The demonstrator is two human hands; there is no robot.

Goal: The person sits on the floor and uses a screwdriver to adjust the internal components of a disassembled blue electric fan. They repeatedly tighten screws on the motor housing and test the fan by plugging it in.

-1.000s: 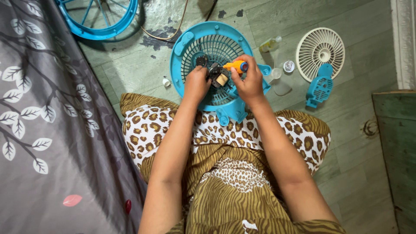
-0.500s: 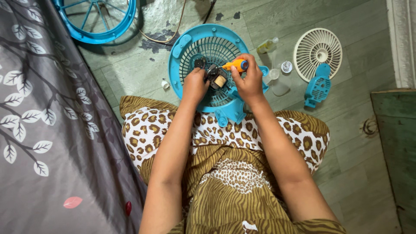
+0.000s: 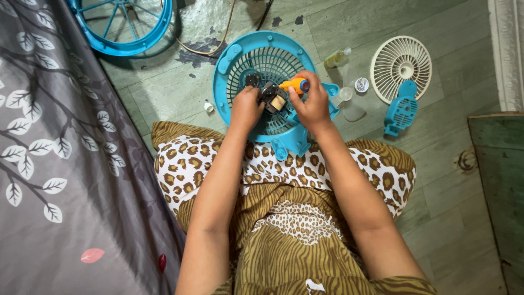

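Note:
A blue round fan grille (image 3: 262,60) lies on the floor in front of my knees. On its middle sits a small dark fan motor (image 3: 273,98) with a pale block on it. My left hand (image 3: 245,106) grips the motor from the left. An orange-handled screwdriver (image 3: 295,84) with a blue cap is in my right hand (image 3: 314,104), its tip pointing left at the motor.
A white fan blade guard (image 3: 401,68) and a blue plastic cover (image 3: 398,112) lie to the right, with a small oil bottle (image 3: 337,57) and caps (image 3: 360,84) nearby. Another blue ring (image 3: 123,24) lies top left. Grey leaf-patterned fabric (image 3: 60,164) fills the left; a green cabinet (image 3: 499,180) stands at right.
Both hands stay on the motor and the screwdriver over the grille; only the view has shifted slightly.

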